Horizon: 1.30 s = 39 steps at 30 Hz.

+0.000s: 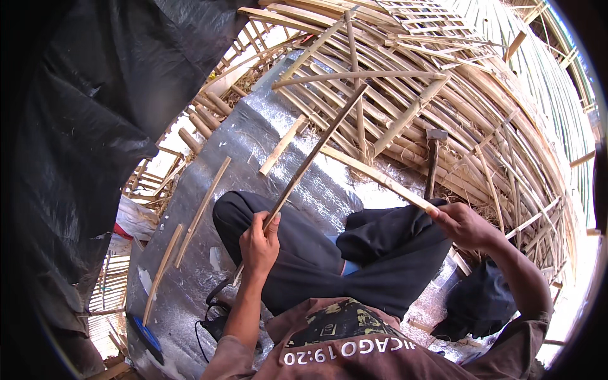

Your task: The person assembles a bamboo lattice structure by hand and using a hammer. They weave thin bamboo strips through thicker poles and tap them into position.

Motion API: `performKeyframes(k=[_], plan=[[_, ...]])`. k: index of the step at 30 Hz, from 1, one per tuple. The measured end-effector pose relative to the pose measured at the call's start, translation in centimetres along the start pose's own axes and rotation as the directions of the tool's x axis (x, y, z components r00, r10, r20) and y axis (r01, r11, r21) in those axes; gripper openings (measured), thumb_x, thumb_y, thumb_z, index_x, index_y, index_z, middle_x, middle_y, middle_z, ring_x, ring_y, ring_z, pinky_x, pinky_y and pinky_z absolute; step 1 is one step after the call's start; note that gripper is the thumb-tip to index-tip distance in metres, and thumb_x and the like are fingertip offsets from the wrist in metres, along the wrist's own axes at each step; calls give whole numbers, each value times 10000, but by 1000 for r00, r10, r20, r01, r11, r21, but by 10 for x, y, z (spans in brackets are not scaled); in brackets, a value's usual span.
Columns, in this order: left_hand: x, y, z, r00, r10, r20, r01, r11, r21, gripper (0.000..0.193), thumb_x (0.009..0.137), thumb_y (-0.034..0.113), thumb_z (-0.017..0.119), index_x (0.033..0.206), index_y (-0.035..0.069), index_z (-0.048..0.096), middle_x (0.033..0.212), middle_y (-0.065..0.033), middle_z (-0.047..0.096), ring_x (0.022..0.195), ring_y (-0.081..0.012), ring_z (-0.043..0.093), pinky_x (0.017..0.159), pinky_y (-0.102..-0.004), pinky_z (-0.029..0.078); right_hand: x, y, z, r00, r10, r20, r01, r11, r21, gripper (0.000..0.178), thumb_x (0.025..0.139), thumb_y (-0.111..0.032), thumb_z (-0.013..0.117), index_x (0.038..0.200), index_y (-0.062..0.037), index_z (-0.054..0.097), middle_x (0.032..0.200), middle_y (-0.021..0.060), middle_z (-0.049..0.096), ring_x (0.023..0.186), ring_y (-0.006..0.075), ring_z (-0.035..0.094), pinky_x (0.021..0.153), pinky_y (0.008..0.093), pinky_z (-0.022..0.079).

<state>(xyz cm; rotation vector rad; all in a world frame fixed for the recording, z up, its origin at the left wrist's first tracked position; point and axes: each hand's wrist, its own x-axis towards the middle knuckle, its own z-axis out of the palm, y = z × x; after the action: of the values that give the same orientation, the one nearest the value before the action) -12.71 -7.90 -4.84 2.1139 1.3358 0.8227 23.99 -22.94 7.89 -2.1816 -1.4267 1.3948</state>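
A person sits cross-legged on a silver sheet (190, 190), a long wooden strip in each hand. The left hand (258, 244) is closed around a dark strip (301, 178), which slants up and away towards the sheet's far edge. The right hand (465, 225) pinches the near end of a pale strip (380, 180) between thumb and fingers. The pale strip's far end meets the dark one in view; whether they touch, I cannot tell. Both strips are raised above the sheet, in front of the lap. Good handling here probably means a firm left grip, a light right pinch clear of splinters, and far tips kept away from the bamboo stack (468, 107) and hammer (432, 161) beyond. Two loose strips (203, 212) lie along the sheet's left edge, well apart from the hands
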Motion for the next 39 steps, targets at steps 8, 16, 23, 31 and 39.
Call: performKeyframes(k=[8,16,23,31,39], plan=[[10,-16,-29,986,158,62,-159,987,23,265,980,288,561,948,25,566,687,-163,625,632,-381,638,529,-417,468,-9,23,-4,934,31,355,-177,905,386,604,993,-584,373,643,-97,449,566,-59,362,497,78,354,461,291,303],[18,-9,-39,949,41,314,-35,999,-22,316,1001,319,519,954,10,565,640,-177,571,609,-383,620,521,-396,453,-9,7,29,733,-446,-513,173,853,-493,176,904,-249,634,936,-95,555,707,94,555,687,286,579,599,402,447],[17,-13,-40,942,53,332,-16,993,-116,321,1008,313,511,923,8,562,594,-146,518,508,-329,550,500,-350,425,3,29,43,617,-520,-591,39,770,-637,232,862,-287,676,815,-87,569,656,80,570,601,268,604,512,403,435],[12,-19,-34,969,142,204,-121,986,-112,317,995,321,531,884,27,575,582,-142,541,534,-335,600,483,-361,426,6,45,65,983,-61,-174,120,928,352,590,989,-483,499,643,-7,457,547,-16,348,527,81,325,458,313,283],[9,-7,-21,976,85,202,-74,995,-62,299,985,321,547,883,43,585,565,-137,547,553,-348,614,480,-381,430,-3,46,97,974,4,226,-187,576,796,545,961,-568,478,648,-129,397,574,-69,291,454,38,253,407,227,178]])
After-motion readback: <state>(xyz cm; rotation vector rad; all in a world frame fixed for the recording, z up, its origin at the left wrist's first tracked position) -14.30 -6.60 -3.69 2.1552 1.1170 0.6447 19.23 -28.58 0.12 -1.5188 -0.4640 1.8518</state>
